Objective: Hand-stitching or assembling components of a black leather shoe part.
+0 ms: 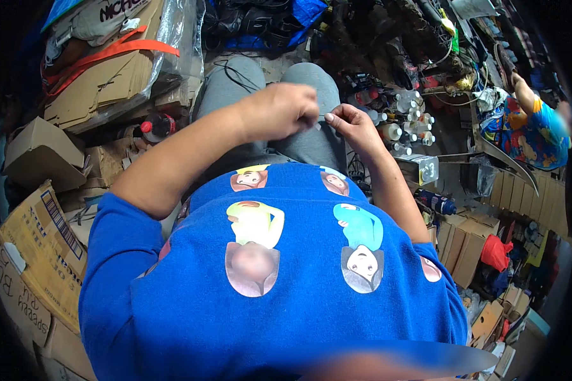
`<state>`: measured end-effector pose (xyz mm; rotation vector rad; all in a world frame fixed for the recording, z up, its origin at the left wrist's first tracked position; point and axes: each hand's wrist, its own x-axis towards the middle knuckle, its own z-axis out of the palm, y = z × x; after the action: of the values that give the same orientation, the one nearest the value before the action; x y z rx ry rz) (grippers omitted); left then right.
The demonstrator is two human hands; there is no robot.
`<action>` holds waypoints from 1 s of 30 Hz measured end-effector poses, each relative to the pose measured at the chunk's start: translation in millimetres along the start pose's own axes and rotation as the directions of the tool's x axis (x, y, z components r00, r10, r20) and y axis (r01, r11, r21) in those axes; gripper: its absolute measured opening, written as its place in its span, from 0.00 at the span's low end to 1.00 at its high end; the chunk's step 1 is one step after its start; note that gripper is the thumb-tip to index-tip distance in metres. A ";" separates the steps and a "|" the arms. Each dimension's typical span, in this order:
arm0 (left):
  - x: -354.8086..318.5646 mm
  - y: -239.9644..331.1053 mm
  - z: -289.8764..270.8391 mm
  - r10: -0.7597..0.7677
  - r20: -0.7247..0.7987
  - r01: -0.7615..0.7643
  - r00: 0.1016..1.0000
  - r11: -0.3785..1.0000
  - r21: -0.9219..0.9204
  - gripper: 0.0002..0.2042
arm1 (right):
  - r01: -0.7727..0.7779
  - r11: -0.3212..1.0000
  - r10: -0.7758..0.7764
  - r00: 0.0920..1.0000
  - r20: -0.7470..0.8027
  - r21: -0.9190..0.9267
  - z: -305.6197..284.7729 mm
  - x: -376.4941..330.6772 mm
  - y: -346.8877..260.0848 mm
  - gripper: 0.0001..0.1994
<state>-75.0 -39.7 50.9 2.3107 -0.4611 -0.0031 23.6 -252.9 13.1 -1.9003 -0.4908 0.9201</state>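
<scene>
Both my hands are raised above my lap, over the grey trousers (279,145) on my right thigh. My left hand (276,111) is curled closed, its fingertips turned down and slightly blurred; whatever they hold is hidden. Close beside it, my right hand (356,127) pinches thumb against forefinger. A tiny pale bit shows at that pinch, too small to name. A thin black cord (238,79) lies loosely across my left knee, apart from both hands.
Flattened cardboard (102,86) and an open carton (44,155) stand at left, near a red-capped bottle (157,127). Several plastic bottles (408,127) crowd the floor at right. Beyond them is another person in a colourful top (531,136). Black items lie on a blue sheet (308,16) ahead.
</scene>
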 end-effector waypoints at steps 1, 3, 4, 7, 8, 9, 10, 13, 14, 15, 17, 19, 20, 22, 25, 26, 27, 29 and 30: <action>-10.1 0.7 4.6 0.056 -0.047 -0.058 0.997 0.997 -0.052 0.05 | -0.002 1.000 0.002 1.000 -0.002 0.001 -1.4 0.6 0.2 0.12; -27.0 -5.5 9.5 0.033 -0.196 -0.049 0.980 0.996 -0.080 0.08 | -0.014 1.000 0.014 1.000 -0.007 0.012 -1.3 1.0 1.1 0.13; -30.2 -10.0 8.4 0.030 -0.195 -0.047 0.980 0.996 -0.082 0.08 | -0.016 1.000 0.017 1.000 -0.004 0.013 -1.1 0.9 2.2 0.13; -36.5 -20.7 -0.2 -0.312 -0.098 0.311 0.945 0.950 -0.028 0.07 | -0.029 0.999 0.031 0.995 -0.091 0.021 -1.6 3.5 3.5 0.14; -40.9 -25.2 -3.9 -0.318 -0.102 0.316 0.943 0.948 -0.031 0.07 | -0.029 0.999 0.030 0.996 -0.084 0.018 -3.0 4.3 2.2 0.14; -45.2 -30.4 -9.7 -0.307 -0.112 0.305 0.945 0.952 -0.033 0.08 | 0.001 1.000 -0.001 0.996 -0.088 0.008 -5.4 3.9 0.7 0.14; -50.5 -33.5 -16.2 -0.295 -0.121 0.293 0.948 0.955 -0.035 0.08 | 0.032 0.999 -0.032 0.995 -0.093 -0.003 -8.1 3.7 0.6 0.14; -69.7 -43.1 -36.3 -0.478 -0.084 0.464 0.874 0.874 -0.145 0.08 | 0.025 0.992 -0.043 0.988 -0.147 -0.122 -15.8 3.4 -6.4 0.14; -74.1 -44.5 -39.1 -0.527 -0.009 0.518 0.850 0.838 -0.171 0.07 | 0.003 0.983 -0.025 0.992 -0.121 -0.183 -17.5 1.7 -9.2 0.12; -75.8 -50.2 -36.9 -0.528 -0.011 0.518 0.849 0.838 -0.173 0.07 | 0.007 0.992 -0.022 0.992 -0.127 -0.123 -20.7 4.0 -3.4 0.11; -77.3 -65.4 -28.6 -0.299 -0.507 0.264 0.809 0.954 -0.141 0.11 | -0.061 0.998 0.059 0.994 -0.093 -0.027 -37.3 4.3 2.9 0.13; -60.4 -52.9 -37.7 -0.248 -0.431 0.220 0.868 0.969 -0.116 0.13 | 0.070 0.981 -0.098 0.984 -0.149 -0.182 -49.8 2.4 14.7 0.12; -50.7 -44.9 -38.0 -0.198 -0.352 0.178 0.915 0.980 -0.090 0.16 | 0.165 0.936 -0.223 0.961 -0.164 -0.310 -48.5 -1.9 8.4 0.12; -28.9 -43.4 -20.2 -0.100 -0.275 0.078 0.956 0.993 -0.091 0.16 | 0.201 0.942 -0.237 0.965 -0.109 -0.269 -31.6 -3.5 -18.8 0.11; 5.5 -42.2 -6.2 -0.043 -0.090 0.031 0.995 0.992 -0.124 0.15 | 0.323 0.825 -0.375 0.927 -0.021 -0.463 -11.0 1.6 -42.6 0.08; 14.1 -42.9 -5.1 -0.098 0.010 0.098 0.995 0.985 -0.140 0.14 | 0.363 0.748 -0.416 0.909 0.034 -0.555 -8.3 4.8 -49.3 0.07; 20.1 -44.3 -5.5 -0.094 0.010 0.094 0.996 0.986 -0.141 0.14 | 0.420 0.675 -0.483 0.873 0.068 -0.606 -8.2 10.7 -45.9 0.06; 28.0 -47.4 -7.1 -0.106 0.154 0.129 0.982 0.981 -0.144 0.13 | 0.399 0.678 -0.456 0.887 0.072 -0.617 -7.8 13.7 -47.0 0.06; 30.2 -48.9 -7.6 -0.106 0.154 0.129 0.982 0.981 -0.147 0.13 | 0.380 0.681 -0.430 0.900 0.079 -0.626 -7.1 14.3 -47.3 0.06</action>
<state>-29.7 -12.9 26.4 2.1882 -0.3820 -0.2594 40.1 -224.7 50.9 -2.2607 -1.2505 0.3920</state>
